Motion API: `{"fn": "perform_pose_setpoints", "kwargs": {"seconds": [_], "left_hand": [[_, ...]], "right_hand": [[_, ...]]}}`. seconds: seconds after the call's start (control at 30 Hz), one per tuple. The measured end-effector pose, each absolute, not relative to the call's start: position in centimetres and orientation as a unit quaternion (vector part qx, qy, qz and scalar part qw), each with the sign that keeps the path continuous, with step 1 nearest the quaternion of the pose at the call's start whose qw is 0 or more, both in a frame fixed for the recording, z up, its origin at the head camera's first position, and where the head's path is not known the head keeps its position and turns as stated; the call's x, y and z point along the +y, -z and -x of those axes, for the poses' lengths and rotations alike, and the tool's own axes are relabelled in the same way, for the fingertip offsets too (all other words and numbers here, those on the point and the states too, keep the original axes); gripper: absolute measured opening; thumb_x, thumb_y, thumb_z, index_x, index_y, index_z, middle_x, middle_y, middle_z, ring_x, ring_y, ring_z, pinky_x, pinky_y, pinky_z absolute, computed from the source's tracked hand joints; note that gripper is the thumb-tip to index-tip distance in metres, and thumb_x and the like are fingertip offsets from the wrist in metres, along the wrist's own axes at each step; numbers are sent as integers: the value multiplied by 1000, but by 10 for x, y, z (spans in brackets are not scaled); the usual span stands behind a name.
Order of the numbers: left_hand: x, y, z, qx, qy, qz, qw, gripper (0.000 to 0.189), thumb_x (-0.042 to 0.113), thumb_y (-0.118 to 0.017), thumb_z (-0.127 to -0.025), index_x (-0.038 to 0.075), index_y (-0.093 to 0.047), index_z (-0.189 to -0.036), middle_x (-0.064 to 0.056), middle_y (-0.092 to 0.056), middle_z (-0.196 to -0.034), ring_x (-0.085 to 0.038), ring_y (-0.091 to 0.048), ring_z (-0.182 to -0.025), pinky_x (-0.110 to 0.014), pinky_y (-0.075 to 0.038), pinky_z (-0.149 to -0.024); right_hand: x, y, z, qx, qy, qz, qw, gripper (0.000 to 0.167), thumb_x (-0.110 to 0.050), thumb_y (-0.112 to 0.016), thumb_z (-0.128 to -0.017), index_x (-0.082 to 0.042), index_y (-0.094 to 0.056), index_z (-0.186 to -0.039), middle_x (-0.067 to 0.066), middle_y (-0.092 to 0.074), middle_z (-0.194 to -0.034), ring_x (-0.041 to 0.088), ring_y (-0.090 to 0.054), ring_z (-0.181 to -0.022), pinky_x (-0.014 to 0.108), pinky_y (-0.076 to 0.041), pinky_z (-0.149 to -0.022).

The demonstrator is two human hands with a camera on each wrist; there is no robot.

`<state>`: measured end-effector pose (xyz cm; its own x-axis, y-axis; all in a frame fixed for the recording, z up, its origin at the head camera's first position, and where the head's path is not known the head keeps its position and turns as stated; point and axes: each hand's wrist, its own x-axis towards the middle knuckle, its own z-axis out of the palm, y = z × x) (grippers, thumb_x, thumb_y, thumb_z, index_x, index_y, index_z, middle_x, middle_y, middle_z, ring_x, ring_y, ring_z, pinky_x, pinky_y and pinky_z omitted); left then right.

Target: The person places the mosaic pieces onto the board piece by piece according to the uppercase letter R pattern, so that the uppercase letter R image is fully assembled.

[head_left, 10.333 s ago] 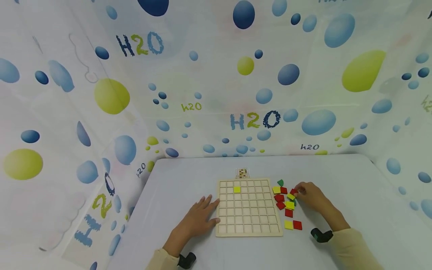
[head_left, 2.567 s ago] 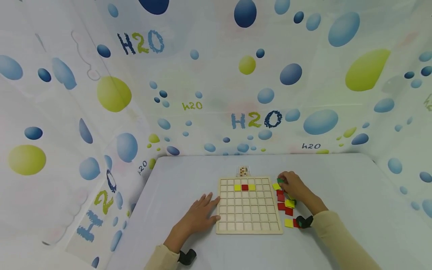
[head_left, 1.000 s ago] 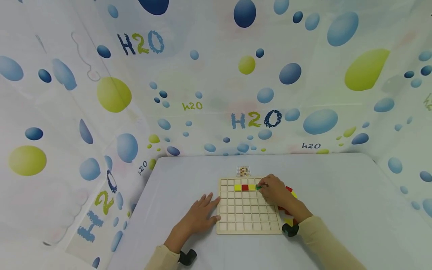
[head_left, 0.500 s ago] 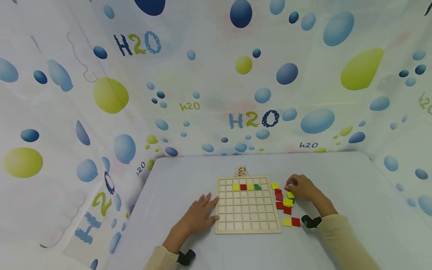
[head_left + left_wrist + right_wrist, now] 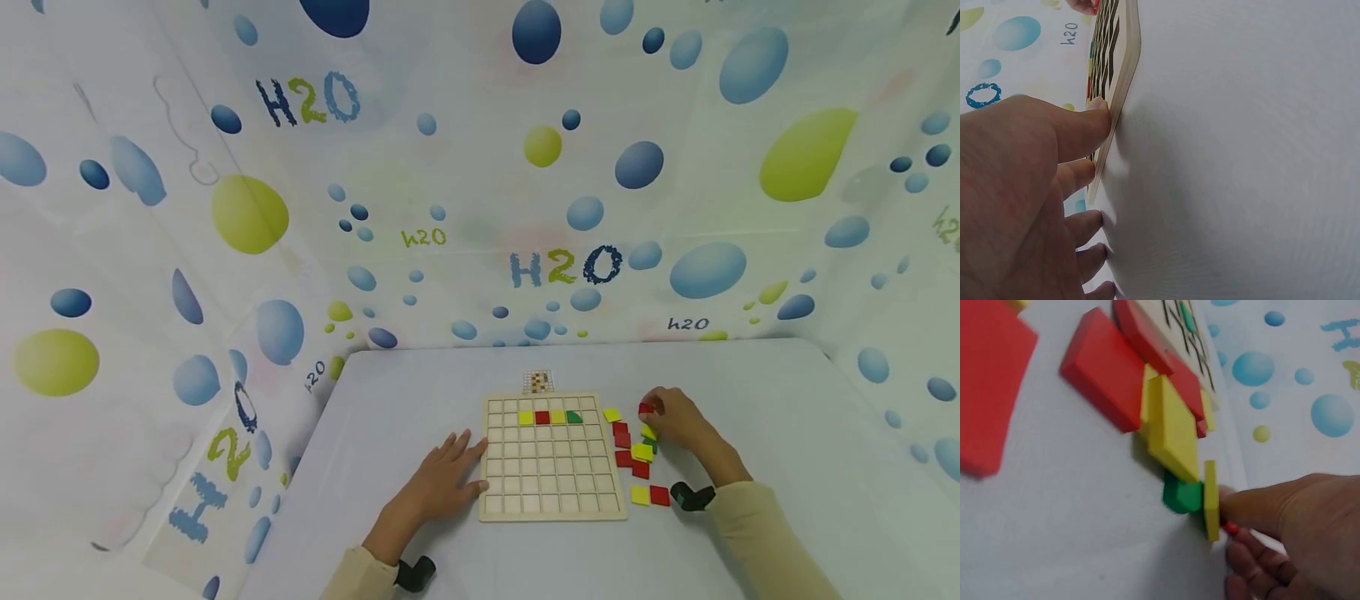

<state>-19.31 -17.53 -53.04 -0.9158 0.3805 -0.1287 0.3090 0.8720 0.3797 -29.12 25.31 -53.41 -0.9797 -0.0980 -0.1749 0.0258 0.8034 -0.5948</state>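
Note:
On the white table lies a wooden grid board (image 5: 552, 479). Its second row from the far side holds a yellow tile (image 5: 526, 418), a red tile (image 5: 542, 417), another yellow tile (image 5: 558, 417) and a green tile with a rounded corner (image 5: 573, 417), side by side. My left hand (image 5: 438, 483) rests at the board's left edge, fingers spread and thumb touching the rim. To the right of the board, my right hand (image 5: 678, 417) pinches a red tile (image 5: 646, 409) just above the loose tiles. In the right wrist view that tile is mostly hidden behind the thumb.
Loose red, yellow and green tiles, such as a yellow tile (image 5: 642, 452), lie along the board's right side, some overlapping. A small printed pattern card (image 5: 537, 382) lies beyond the board's far edge. Behind the table hangs a dotted curtain (image 5: 450, 167).
Since the oldest frame, red, yellow and green tiles have joined the first yellow one on the board. My right hand let go of the green tile, returned rightward and picked up a red tile.

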Motion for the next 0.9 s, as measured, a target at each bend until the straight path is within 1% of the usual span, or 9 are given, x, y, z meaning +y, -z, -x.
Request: {"fn": "perform_pose_setpoints", "kwargs": {"seconds": [0.13,0.37,0.47,0.57,0.67,0.77,0.9], "left_hand": [[-176,531,192,961,-180,-184,97,68,44,-63,-105,15,-42,-163,-20,-31,-171,-47,-26,-158,-69,-26,-123],[-175,532,193,963,-175,-182,95,69,44,-63,-104,16,-42,-163,-19,-31,-171,-45,-26,-159,-68,-26,-124],[-175,533,193,963,-178,-179,92,69,45,-64,-104,16,-43,-163,-19,-32,-171,-45,-26,-159,-67,-26,-124],[-174,532,192,963,-179,-177,94,69,46,-64,-104,16,-43,-163,-19,-31,-171,-44,-26,-159,-67,-26,-124],[-174,532,191,963,-180,-180,93,69,46,-64,-104,16,-43,-162,-19,-32,-171,-44,-27,-159,-67,-27,-124],[-174,532,191,962,-181,-181,94,69,45,-64,-104,15,-43,-162,-20,-31,-171,-45,-27,-158,-67,-27,-124],[-175,532,192,962,-178,-185,91,68,44,-63,-105,15,-43,-163,-20,-31,-171,-46,-26,-158,-68,-27,-123]], "right_hand": [[251,543,295,941,326,46,76,34,-12,-70,-101,6,-62,-129,24,-58,-119,37,-54,-107,57,-53,-105],[243,554,302,939,336,43,63,33,-15,-69,-102,3,-62,-129,22,-57,-120,35,-55,-109,53,-54,-104],[237,554,303,937,341,46,59,33,-14,-69,-103,4,-62,-129,23,-57,-121,36,-56,-109,55,-53,-106],[231,555,304,937,342,48,57,33,-16,-69,-103,2,-61,-130,23,-57,-123,36,-56,-111,57,-51,-107],[226,557,306,936,346,50,45,35,-21,-67,-104,2,-61,-131,23,-58,-123,36,-56,-111,61,-48,-105],[215,558,306,935,350,57,24,36,-24,-67,-105,1,-62,-131,23,-59,-124,37,-57,-111,66,-42,-100],[184,554,299,936,345,77,3,34,-25,-68,-104,-2,-65,-129,21,-61,-124,36,-59,-113,66,-40,-96]]}}
